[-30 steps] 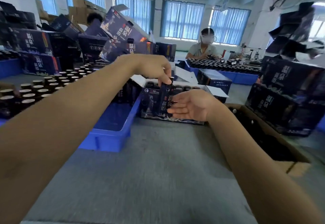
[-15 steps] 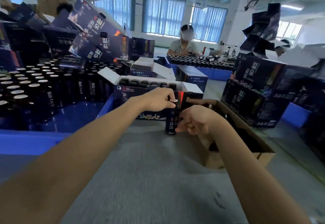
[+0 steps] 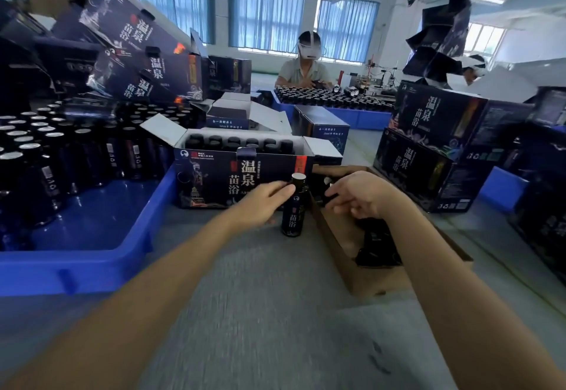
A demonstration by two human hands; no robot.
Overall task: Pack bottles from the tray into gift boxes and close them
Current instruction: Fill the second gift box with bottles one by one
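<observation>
Head view: one bottle (image 3: 292, 221) between left hand (image 3: 262, 204) and right hand (image 3: 363, 195)

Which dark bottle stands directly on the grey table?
The dark labelled bottle standing alone before the open dark gift box; those nearby sit in the blue plastic tray or inside boxes.
</observation>
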